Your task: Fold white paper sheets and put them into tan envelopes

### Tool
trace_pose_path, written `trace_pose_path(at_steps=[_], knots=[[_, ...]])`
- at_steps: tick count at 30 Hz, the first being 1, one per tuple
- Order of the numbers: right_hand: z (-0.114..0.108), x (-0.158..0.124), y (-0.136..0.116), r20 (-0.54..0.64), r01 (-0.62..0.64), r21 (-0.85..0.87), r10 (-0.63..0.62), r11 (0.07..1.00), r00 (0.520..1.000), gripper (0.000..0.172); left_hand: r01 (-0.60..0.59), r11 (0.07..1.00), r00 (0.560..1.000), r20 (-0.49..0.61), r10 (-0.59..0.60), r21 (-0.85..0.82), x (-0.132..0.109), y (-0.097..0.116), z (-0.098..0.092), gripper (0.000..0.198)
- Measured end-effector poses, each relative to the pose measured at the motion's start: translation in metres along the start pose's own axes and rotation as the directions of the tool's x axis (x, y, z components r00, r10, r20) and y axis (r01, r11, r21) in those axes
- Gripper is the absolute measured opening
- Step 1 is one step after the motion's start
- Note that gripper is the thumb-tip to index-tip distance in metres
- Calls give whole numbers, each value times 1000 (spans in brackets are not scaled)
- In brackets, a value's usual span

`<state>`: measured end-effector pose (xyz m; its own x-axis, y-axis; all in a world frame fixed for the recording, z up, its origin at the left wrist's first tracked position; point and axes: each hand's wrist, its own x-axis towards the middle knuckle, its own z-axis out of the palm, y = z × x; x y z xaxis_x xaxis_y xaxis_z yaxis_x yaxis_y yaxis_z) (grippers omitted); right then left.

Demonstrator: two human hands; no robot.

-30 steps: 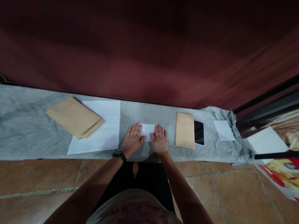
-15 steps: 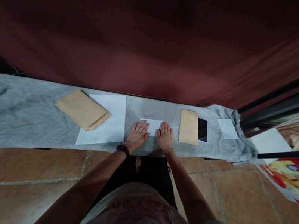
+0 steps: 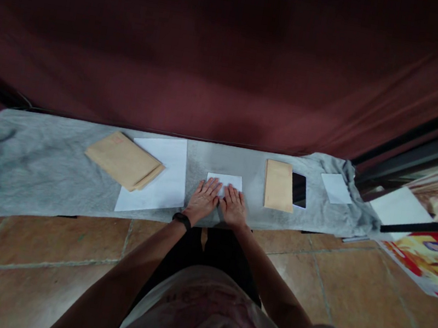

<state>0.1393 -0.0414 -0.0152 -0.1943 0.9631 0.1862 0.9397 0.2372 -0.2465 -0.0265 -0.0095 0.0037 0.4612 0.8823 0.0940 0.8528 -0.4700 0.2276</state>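
Note:
A small folded-looking white paper (image 3: 225, 179) lies on the grey cloth straight in front of me, its lower part covered by my hands. My left hand (image 3: 204, 199) rests flat on its left portion, fingers stretched out. Beside it, my right hand (image 3: 234, 206) lies flat on the right portion, fingers extended and slightly spread. The two thumbs nearly meet at the middle. Neither hand grips anything.
Brown envelopes (image 3: 122, 157) lie on large white sheets (image 3: 173, 179) to the left. On the right are a brown envelope stack (image 3: 279, 187), a dark-screened phone (image 3: 300, 190) and a white paper (image 3: 335, 188). A grey cloth (image 3: 43, 169) covers the narrow table against a dark red wall.
My right hand has slid left along the paper, closer to my left hand. My left hand stays flat in nearly the same place. The view has shifted slightly.

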Motion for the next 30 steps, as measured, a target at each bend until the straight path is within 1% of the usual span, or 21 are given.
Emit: trace_pose_path(at_steps=[3, 7, 9, 16, 20, 26, 30], knots=[[1, -3, 9, -56, 12, 4, -12, 1000, 998, 53, -9, 1000, 1000, -8, 9, 9, -3, -2, 0, 56], [5, -7, 15, -110, 26, 5, -25, 1000, 994, 55, -91, 996, 996, -8, 91, 24, -10, -6, -2, 56], [6, -9, 17, -125, 20, -1, -20, 1000, 992, 56, -106, 994, 994, -13, 107, 27, -14, -8, -2, 57], [6, -16, 25, -182, -16, -15, 13, 1000, 983, 59, 4, 999, 1000, -29, -3, 48, -25, -5, 1, 67], [4, -20, 29, -200, -20, -10, 18, 1000, 980, 59, 42, 997, 999, -36, -40, 64, -31, -3, 2, 69], [5, -21, 30, -176, -43, 3, 43, 999, 983, 60, 78, 994, 997, -28, -76, 78, -38, -2, 0, 69], [2, -19, 31, -147, -102, 24, 105, 994, 984, 58, 91, 994, 995, -41, -88, 67, -44, -2, -1, 69]])
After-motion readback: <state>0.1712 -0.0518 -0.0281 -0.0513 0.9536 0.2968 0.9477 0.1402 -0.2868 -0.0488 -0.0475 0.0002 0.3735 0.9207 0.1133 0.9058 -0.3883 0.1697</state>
